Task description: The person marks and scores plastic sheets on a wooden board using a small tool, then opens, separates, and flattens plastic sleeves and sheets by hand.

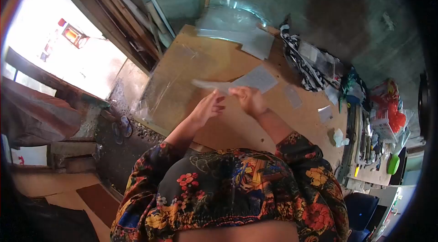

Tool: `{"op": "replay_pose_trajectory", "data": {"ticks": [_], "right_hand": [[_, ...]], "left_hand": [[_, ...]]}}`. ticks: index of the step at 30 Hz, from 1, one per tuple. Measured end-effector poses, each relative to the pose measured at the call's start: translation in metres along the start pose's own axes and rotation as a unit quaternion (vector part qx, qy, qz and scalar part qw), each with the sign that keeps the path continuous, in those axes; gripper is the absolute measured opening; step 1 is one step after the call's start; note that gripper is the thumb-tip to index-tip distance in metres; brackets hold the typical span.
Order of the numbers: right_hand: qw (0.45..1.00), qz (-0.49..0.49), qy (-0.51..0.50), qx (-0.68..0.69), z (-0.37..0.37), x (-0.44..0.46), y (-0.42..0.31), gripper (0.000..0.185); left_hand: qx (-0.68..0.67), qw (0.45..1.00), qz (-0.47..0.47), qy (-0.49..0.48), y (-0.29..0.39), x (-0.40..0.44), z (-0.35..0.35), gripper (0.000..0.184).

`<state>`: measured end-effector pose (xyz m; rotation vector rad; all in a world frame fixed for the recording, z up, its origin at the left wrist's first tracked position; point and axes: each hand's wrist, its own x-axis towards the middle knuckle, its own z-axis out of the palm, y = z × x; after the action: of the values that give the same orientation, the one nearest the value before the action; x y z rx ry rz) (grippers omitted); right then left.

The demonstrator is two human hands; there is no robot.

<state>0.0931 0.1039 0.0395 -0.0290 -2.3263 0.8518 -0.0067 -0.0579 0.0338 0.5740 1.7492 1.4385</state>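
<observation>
A thin translucent plastic sheet [205, 84] is held up above the brown board table. My right hand [250, 100] is closed in a pinch on its right end. My left hand [207, 109] is just below the sheet, fingers loosely apart and fingertips at its lower edge; whether they grip it I cannot tell for sure. Behind my right hand, a greyish rectangular sheet [258, 79] lies flat on the table [223, 128]. A smaller clear piece [292, 96] rests to its right.
Larger clear plastic sheets [232, 27] lie at the table's far edge. A black-and-white cloth [303, 59] is bundled at the back right. On the right are a small silvery packet [325, 114], a white plastic item [340, 138], tools and a red bag [397, 119]. Sandals [122, 129] sit on the floor at left.
</observation>
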Motion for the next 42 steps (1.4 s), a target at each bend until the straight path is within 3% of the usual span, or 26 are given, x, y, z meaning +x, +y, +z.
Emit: {"op": "replay_pose_trajectory", "data": {"ticks": [2,5,8,10,12,15,17,18,23,24,26,27,29,30,31,32,34,36,37,39,40,42], "right_hand": [[1.000,-0.007,-0.024,-0.007,-0.014,-0.011,-0.017,0.005],[0.999,0.011,-0.030,-0.009,-0.029,-0.018,-0.021,0.008],[0.993,0.103,-0.042,0.043,-0.060,-0.022,-0.015,0.010],[0.983,0.162,0.066,0.060,-0.088,-0.025,-0.001,0.012],[0.955,0.236,0.176,-0.020,-0.125,-0.028,0.020,0.011],[0.898,0.277,0.340,0.028,-0.168,-0.055,0.055,0.011],[0.837,0.283,0.456,0.110,-0.202,-0.075,0.060,0.012],[0.800,0.290,0.504,0.151,-0.220,-0.086,0.059,0.013],[0.732,0.243,0.623,0.127,-0.277,-0.138,0.043,0.019],[0.731,0.240,0.627,0.124,-0.283,-0.142,0.033,0.019],[0.696,0.252,0.665,0.100,-0.292,-0.147,0.007,0.018],[0.696,0.247,0.667,0.099,-0.291,-0.146,-0.007,0.018],[0.739,0.264,0.616,0.071,-0.277,-0.142,-0.030,0.018],[0.767,0.287,0.569,0.076,-0.267,-0.145,-0.030,0.020],[0.803,0.280,0.517,0.100,-0.251,-0.143,-0.035,0.017],[0.835,0.271,0.463,0.123,-0.231,-0.138,-0.042,0.015],[0.901,0.232,0.322,0.175,-0.198,-0.126,-0.062,0.009],[0.875,0.213,0.269,0.342,-0.180,-0.117,-0.079,0.007],[0.874,0.214,0.268,0.344,-0.178,-0.113,-0.084,0.007],[0.805,0.202,0.256,0.496,-0.179,-0.112,-0.090,0.009],[0.789,0.191,0.261,0.523,-0.181,-0.115,-0.089,0.008],[0.782,0.187,0.295,0.516,-0.188,-0.117,-0.088,0.008]], "left_hand": [[-0.280,0.958,-0.016,-0.059,0.007,0.003,0.028,0.036],[-0.240,0.970,-0.001,-0.040,0.021,-0.007,0.050,0.037],[-0.179,0.983,0.011,-0.049,0.027,-0.005,0.053,0.034],[-0.108,0.993,0.026,-0.051,0.026,0.001,0.048,0.033],[-0.037,0.997,0.041,-0.054,0.023,0.010,0.043,0.033],[0.059,0.993,0.101,-0.032,0.021,0.030,0.035,0.034],[0.161,0.985,0.041,0.055,0.020,0.052,0.021,0.033],[0.129,0.986,0.051,0.097,0.015,0.065,0.013,0.033],[0.093,0.946,0.047,0.305,-0.025,0.144,-0.030,0.032],[0.093,0.948,0.051,0.301,-0.023,0.150,-0.033,0.032],[0.270,0.900,-0.005,0.342,-0.019,0.157,-0.034,0.049],[0.267,0.901,0.000,0.341,-0.010,0.151,-0.018,0.049],[0.343,0.774,0.013,0.532,0.021,0.116,0.043,0.074],[0.286,0.871,0.079,0.392,0.031,0.095,0.061,0.088],[0.336,0.893,0.146,0.260,0.020,0.089,0.082,0.086],[0.096,0.978,0.183,0.019,0.018,0.071,0.113,0.087],[0.079,0.949,0.256,-0.169,0.010,0.049,0.159,0.086],[-0.006,0.896,0.288,-0.338,0.016,0.023,0.196,0.084],[-0.005,0.897,0.287,-0.337,0.014,0.016,0.196,0.084],[-0.156,0.905,0.150,-0.366,0.009,0.005,0.199,0.066],[-0.156,0.905,0.145,-0.367,0.008,0.002,0.198,0.066],[-0.055,0.908,0.078,-0.409,0.007,-0.001,0.192,0.044]]}}
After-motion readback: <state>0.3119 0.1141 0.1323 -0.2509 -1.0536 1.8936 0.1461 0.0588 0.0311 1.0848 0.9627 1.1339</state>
